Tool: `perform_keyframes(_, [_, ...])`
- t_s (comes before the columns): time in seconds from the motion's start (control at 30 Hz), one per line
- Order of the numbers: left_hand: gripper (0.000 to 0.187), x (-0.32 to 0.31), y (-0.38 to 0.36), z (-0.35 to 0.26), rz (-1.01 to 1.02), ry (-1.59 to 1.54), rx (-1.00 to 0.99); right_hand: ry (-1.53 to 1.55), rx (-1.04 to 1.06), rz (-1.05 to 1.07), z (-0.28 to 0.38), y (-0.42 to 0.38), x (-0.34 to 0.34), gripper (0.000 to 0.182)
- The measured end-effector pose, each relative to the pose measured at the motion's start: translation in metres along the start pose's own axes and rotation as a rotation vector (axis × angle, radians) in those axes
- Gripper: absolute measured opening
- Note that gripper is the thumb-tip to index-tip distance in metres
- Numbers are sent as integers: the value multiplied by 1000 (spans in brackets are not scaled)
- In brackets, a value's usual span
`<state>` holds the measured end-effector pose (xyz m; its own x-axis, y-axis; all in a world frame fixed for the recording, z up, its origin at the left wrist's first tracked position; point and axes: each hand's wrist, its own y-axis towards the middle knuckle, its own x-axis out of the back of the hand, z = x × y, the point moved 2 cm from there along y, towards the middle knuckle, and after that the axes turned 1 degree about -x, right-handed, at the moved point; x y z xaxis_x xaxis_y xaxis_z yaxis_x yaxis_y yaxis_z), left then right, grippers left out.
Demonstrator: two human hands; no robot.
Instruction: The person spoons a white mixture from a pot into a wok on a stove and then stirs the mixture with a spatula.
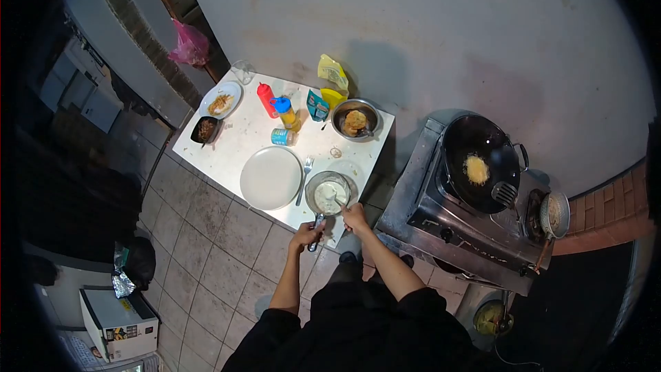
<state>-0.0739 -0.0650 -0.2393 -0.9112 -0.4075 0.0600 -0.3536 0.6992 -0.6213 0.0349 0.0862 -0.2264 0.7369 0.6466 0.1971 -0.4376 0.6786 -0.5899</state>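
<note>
My left hand (pixel 307 235) is closed around the dark handle of a small saucepan (pixel 312 194) at the table's front corner. Thick white batter (pixel 326 191) lies in the pan. My right hand (pixel 355 218) grips a spoon (pixel 339 202), its end dipped into the batter. To the left of the pan are a fork (pixel 303 180) and a large light plate (pixel 270 178). Behind it stands a metal bowl (pixel 337 122) holding a browned, fried piece (pixel 356 122).
On the white table (pixel 237 155) are a red squeeze bottle (pixel 266 99), a blue-topped bottle (pixel 284 111), a jar (pixel 282 137) and a food plate (pixel 235 99). At right, a stove (pixel 441 217) bears a wok (pixel 489 141) with a frying piece and slotted turner (pixel 504 194).
</note>
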Motion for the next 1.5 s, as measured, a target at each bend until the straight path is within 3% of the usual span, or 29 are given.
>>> perform_keyframes(0.07, [38,-1,5,9,37,-96,-17,17,-9,-11,-4,6,-4,42])
perform_keyframes(0.13, [35,-11,-1,7,135,-396,78,-198,34,-96,-2,4,-1,38])
perform_keyframes(0.17, [27,-16,-3,5,115,-417,52,-307,188,-114,0,2,4,30])
perform_keyframes(0.2, [27,-17,-5,-1,120,-418,48,-309,190,-119,1,1,8,30])
perform_keyframes(0.27, [16,-16,-13,-11,155,-421,15,-517,722,-400,11,-8,16,22])
perform_keyframes(0.3, [17,-22,-16,-20,32,-316,-36,-516,717,-404,15,-13,22,22])
perform_keyframes(0.4, [24,-25,-22,-32,-31,-103,-92,-456,740,-256,48,-39,48,16])
perform_keyframes(0.47, [26,-30,-27,-43,-22,-118,-136,-454,908,-190,65,-56,63,10])
perform_keyframes(0.7, [29,-45,-56,-112,65,-41,-344,-367,1126,-306,133,-130,136,13])
perform_keyframes(0.9, [28,-76,-78,-177,218,38,-553,-371,1134,-447,165,-178,192,15])
perform_keyframes(1.0, [29,-93,-87,-194,295,37,-491,-420,1157,-580,165,-189,209,15])
perform_keyframes(1.27, [29,-121,-89,-223,389,110,-522,-390,1131,-646,132,-235,243,16])
perform_keyframes(1.33, [28,-126,-87,-225,405,120,-535,-277,958,-704,131,-247,257,17])
perform_keyframes(1.47, [25,-142,-91,-231,443,109,-476,-371,944,-713,151,-249,277,17])
perform_keyframes(1.5, [24,-147,-91,-231,448,103,-460,-402,1033,-701,150,-240,279,16])
